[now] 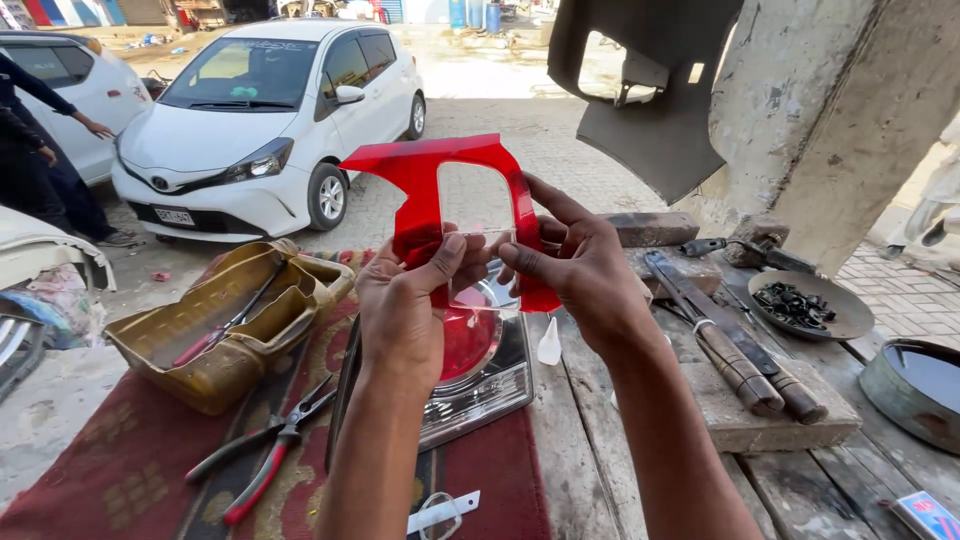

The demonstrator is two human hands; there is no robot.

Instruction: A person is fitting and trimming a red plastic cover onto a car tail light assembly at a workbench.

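At the far left a person in dark clothes (40, 150) leans toward a white car (60, 70), and a second white car (260, 110) is parked on the paved ground beside it. Nearer, on a red patterned cloth (120, 470) spread over the left part of the wooden workbench (600, 460), sits a yellowish plastic tray (215, 335) with a red-handled screwdriver (225, 325) lying in it. Just in front of the tray lie red-handled pliers (265, 460). The left hand (405, 305) is closed on the lower left edge of a red plastic lens piece (440, 200), thumb in front and fingers behind. The piece is held upright in the air above a car tail lamp (480, 370) that rests on the cloth, and it has a rectangular opening in its middle. The right hand (580, 265) pinches the same piece at its lower right side, thumb and forefinger closed on the edge. A small white tube (549, 343) stands on the bench just beside the lamp. Further right, two wooden-handled tools (740, 360) lie on a block, and beyond them a metal dish (810, 305) holds small black parts. A round tin (915, 390) of dark liquid sits at the right edge.
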